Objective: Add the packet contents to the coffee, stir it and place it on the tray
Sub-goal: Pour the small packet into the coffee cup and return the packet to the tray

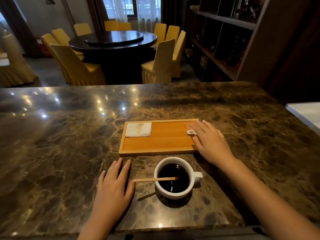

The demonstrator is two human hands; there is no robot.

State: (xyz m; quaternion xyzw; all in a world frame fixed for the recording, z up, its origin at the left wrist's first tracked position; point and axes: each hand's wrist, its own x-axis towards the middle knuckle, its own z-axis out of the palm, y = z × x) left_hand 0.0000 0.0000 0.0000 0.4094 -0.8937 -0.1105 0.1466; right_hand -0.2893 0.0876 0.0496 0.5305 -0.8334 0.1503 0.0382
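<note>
A white cup (174, 192) of black coffee stands on the marble counter, its handle to the right. A wooden stir stick (152, 179) leans in it, pointing left over the rim. Behind the cup lies a wooden tray (161, 141). A small pink and white packet (189, 129) rests at the tray's right end. My right hand (210, 142) lies flat over that end, fingertips on the packet and partly covering it. My left hand (113, 182) rests flat on the counter left of the cup, its thumb next to the stick's outer end.
A folded white napkin (138, 129) sits at the tray's left end. A white object (306, 113) juts in at the counter's right edge. Beyond the counter stand a round dark table (112, 40) with yellow-covered chairs and dark shelving (225, 37).
</note>
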